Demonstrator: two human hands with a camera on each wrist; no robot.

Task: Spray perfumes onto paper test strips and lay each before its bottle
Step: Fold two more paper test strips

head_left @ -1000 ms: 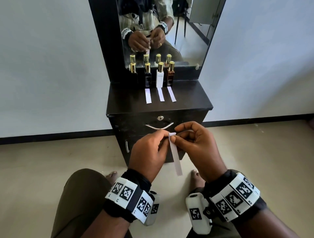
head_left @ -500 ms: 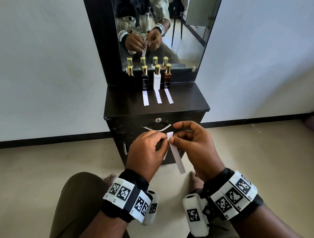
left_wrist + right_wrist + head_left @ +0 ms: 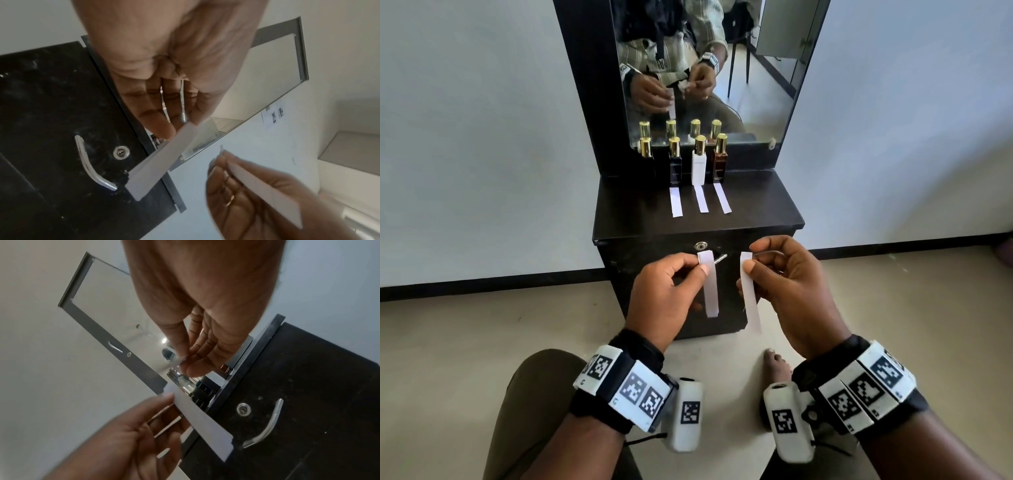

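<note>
Four gold-capped perfume bottles stand in a row at the back of the black dresser top (image 3: 763, 209): a black bottle (image 3: 646, 161), a dark bottle (image 3: 675, 166), a white bottle (image 3: 698, 168) and a brown bottle (image 3: 720, 166). Three white strips (image 3: 702, 200) lie before the three right-hand bottles; none lies before the black one. In front of the drawer, my left hand (image 3: 700, 265) pinches the top of a hanging strip (image 3: 710, 291) (image 3: 162, 160). My right hand (image 3: 748, 265) pinches a second strip (image 3: 751, 301) (image 3: 267, 194). Thin white edges show inside my left palm (image 3: 182, 100).
A mirror (image 3: 756, 68) rises behind the bottles and reflects them and my hands. The drawer front carries a lock (image 3: 701, 245) and a metal handle (image 3: 90, 164). My knees and a bare foot (image 3: 774, 363) are on the beige floor below the dresser.
My hands were together on what looked like one strip. They have drawn apart sideways, and each now holds its own strip.
</note>
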